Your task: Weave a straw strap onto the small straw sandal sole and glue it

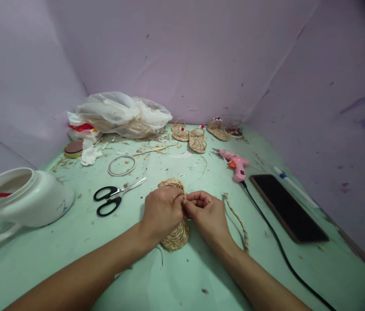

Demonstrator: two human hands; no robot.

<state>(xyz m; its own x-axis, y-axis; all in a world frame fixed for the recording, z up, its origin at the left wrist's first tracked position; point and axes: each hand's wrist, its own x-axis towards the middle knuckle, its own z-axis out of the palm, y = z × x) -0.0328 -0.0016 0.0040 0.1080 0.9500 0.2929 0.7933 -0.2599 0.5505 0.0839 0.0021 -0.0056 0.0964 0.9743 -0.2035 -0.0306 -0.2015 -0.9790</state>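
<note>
A woven straw slipper sole, made of coiled braid, lies on the table in front of me. My left hand is wrapped over its middle and hides that part. At the sole's right edge, the thumb and fingers of my right hand are pinched together, touching the edge beside my left fingertips. A loose length of braided straw lies to the right of my right hand. Black-handled scissors rest to the left with their blades slightly apart.
A pink glue gun and a dark phone lie on the right, the gun's black cord running forward. Finished small straw slippers sit at the back. On the left are a tipped white jug, a ring and a plastic bag.
</note>
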